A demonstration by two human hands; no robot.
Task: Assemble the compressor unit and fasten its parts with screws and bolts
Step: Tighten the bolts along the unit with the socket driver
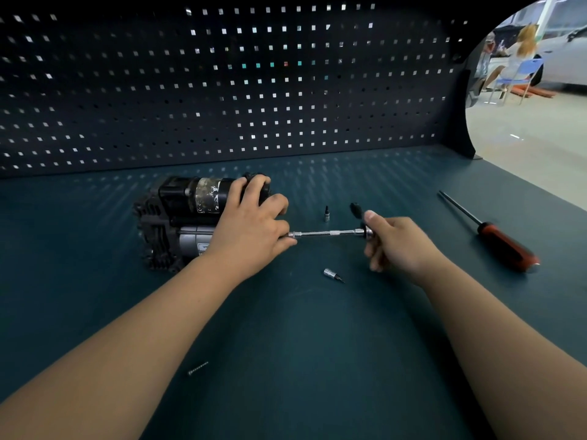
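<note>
The black compressor unit (187,214), with a silver cylinder low on its front, lies on the dark green bench at centre left. My left hand (251,223) rests over its right end, and its fingertips pinch the near tip of a silver extension bar (327,233). The bar runs level to the right into a ratchet head. My right hand (394,242) grips the ratchet, whose black handle end (356,209) sticks up past my thumb. The bolt at the bar's tip is hidden by my left fingers.
A small bit socket (326,213) stands upright behind the bar, and another (332,274) lies in front of it. A red-handled screwdriver (495,236) lies at the right. One loose screw (197,368) lies near my left forearm. A pegboard wall (222,90) backs the bench.
</note>
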